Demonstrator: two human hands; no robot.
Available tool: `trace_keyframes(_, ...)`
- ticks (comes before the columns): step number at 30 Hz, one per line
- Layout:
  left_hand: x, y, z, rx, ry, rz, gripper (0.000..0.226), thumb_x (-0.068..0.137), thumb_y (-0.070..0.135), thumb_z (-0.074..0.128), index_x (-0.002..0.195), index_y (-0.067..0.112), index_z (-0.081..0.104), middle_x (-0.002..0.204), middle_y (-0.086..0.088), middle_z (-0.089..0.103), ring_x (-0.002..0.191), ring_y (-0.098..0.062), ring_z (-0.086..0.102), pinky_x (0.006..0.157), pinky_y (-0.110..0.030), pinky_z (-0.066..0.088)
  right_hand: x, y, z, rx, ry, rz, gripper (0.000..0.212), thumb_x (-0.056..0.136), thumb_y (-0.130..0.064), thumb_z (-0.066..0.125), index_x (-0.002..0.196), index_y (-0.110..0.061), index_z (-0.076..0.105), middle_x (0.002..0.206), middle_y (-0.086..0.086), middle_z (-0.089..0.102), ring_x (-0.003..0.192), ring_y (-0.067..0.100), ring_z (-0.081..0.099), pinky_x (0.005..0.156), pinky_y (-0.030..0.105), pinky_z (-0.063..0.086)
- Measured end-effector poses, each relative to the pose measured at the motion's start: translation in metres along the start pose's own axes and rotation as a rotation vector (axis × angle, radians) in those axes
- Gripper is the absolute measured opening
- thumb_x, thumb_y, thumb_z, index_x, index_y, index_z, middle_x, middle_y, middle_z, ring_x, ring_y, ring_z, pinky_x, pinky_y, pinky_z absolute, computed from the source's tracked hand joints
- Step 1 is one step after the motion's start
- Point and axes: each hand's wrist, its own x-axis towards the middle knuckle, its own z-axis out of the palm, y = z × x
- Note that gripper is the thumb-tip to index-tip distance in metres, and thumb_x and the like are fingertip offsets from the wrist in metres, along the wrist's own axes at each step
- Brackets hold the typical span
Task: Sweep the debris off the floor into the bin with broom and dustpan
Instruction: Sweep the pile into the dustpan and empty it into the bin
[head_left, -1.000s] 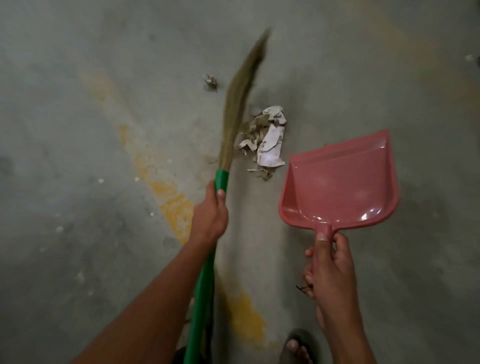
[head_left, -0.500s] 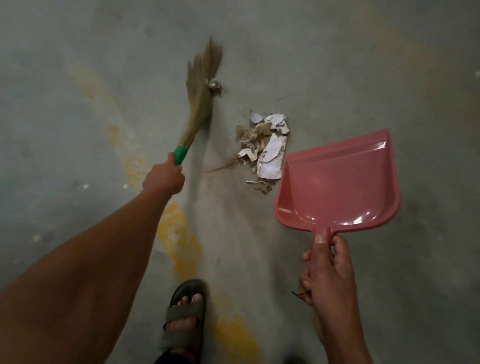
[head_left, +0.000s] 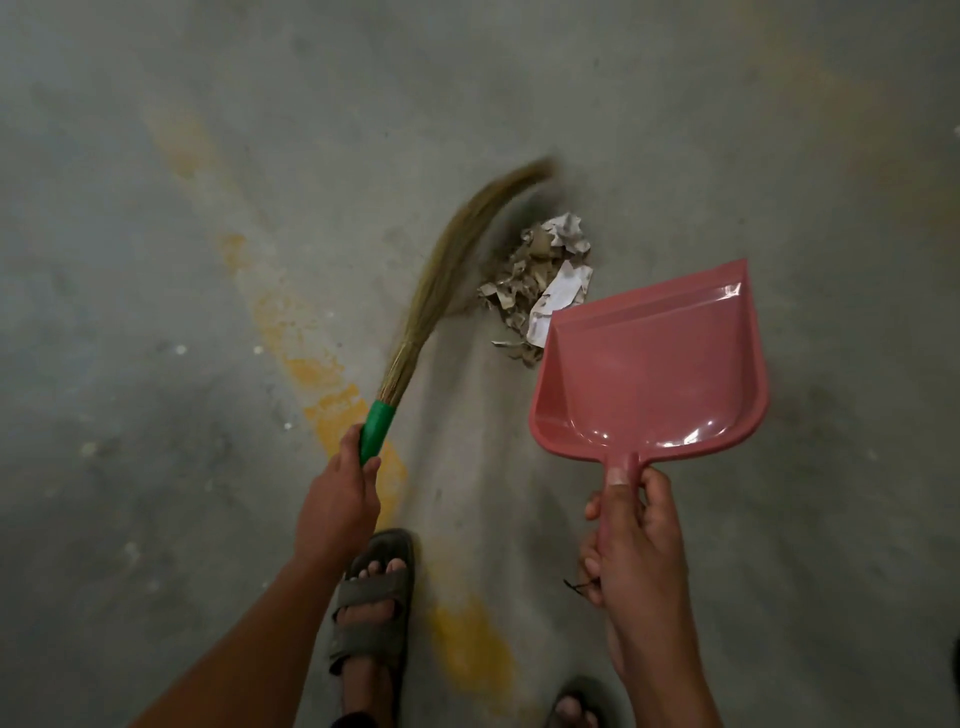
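My left hand grips the green handle of a grass broom; its bent, motion-blurred bristles lie against the left side of a pile of torn paper and cardboard scraps. My right hand holds the handle of a pink plastic dustpan, which hangs above the floor just right of the pile, its front left corner covering part of the scraps. The pan holds nothing. No bin is in view.
Grey concrete floor with a worn yellow painted line running diagonally under the broom. Small white specks dot the floor at left. My sandalled left foot stands between my arms; the toes of my right foot show at the bottom.
The broom has swung right from the stray scrap at the left and now bends against the pile. The stray scrap no longer lies apart. The dustpan has stayed beside the pile.
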Motion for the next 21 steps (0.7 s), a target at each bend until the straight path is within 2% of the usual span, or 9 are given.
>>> trace_keyframes(3, -0.018, 0.002, 0.002, -0.071, 0.070, -0.101, 0.046, 0.110, 0.032, 0.047, 0.153, 0.025, 0.031, 0.106, -0.020, 0.070, 0.088, -0.043, 0.068, 0.067, -0.043, 0.051, -0.004, -0.002, -0.006, -0.025, -0.012, -0.012, 0.022, 0.109, -0.047, 0.051, 0.093, -0.032, 0.055, 0.075, -0.005, 0.057, 0.045, 0.012, 0.039, 0.043, 0.021, 0.030)
trace_keyframes(6, -0.024, -0.003, 0.002, -0.069, 0.087, -0.172, 0.046, 0.110, 0.031, 0.046, 0.153, 0.021, 0.032, 0.110, -0.024, 0.069, 0.094, -0.046, 0.068, 0.073, -0.047, 0.052, -0.009, -0.001, -0.015, -0.032, -0.015, -0.025, 0.020, 0.110, -0.045, 0.051, 0.094, -0.033, 0.056, 0.075, -0.005, 0.057, 0.045, 0.012, 0.039, 0.042, 0.021, 0.029)
trace_keyframes(11, -0.030, -0.022, 0.003, -0.008, -0.023, -0.251, 0.044, 0.111, 0.033, 0.041, 0.151, 0.019, 0.031, 0.105, -0.027, 0.069, 0.089, -0.046, 0.067, 0.075, -0.048, 0.053, -0.023, 0.011, -0.031, -0.021, -0.016, -0.019, 0.021, 0.111, -0.038, 0.050, 0.091, -0.034, 0.056, 0.077, -0.001, 0.056, 0.045, 0.013, 0.037, 0.042, 0.019, 0.028)
trace_keyframes(17, -0.065, 0.004, 0.029, 0.008, -0.211, -0.243, 0.058, 0.113, 0.035, 0.035, 0.164, 0.012, 0.020, 0.121, -0.036, 0.066, 0.109, -0.053, 0.064, 0.088, -0.048, 0.049, -0.038, 0.026, -0.049, -0.033, -0.023, -0.013, 0.020, 0.111, -0.036, 0.050, 0.092, -0.034, 0.056, 0.078, 0.000, 0.057, 0.044, 0.013, 0.037, 0.042, 0.020, 0.029)
trace_keyframes(19, -0.083, 0.016, 0.037, -0.049, -0.244, -0.231, 0.059, 0.113, 0.038, 0.034, 0.166, 0.017, 0.018, 0.120, -0.032, 0.067, 0.106, -0.050, 0.065, 0.086, -0.046, 0.050, -0.042, 0.028, -0.052, -0.029, -0.018, -0.015, 0.020, 0.111, -0.040, 0.050, 0.092, -0.034, 0.056, 0.077, -0.002, 0.056, 0.044, 0.012, 0.037, 0.042, 0.020, 0.029)
trace_keyframes(21, -0.101, 0.027, 0.041, -0.123, -0.246, -0.188, 0.057, 0.113, 0.040, 0.034, 0.166, 0.022, 0.020, 0.107, -0.021, 0.070, 0.091, -0.039, 0.067, 0.079, -0.042, 0.052, -0.045, 0.029, -0.054, -0.035, -0.015, -0.019, 0.023, 0.110, -0.044, 0.051, 0.090, -0.034, 0.055, 0.075, -0.004, 0.056, 0.045, 0.012, 0.038, 0.042, 0.021, 0.029)
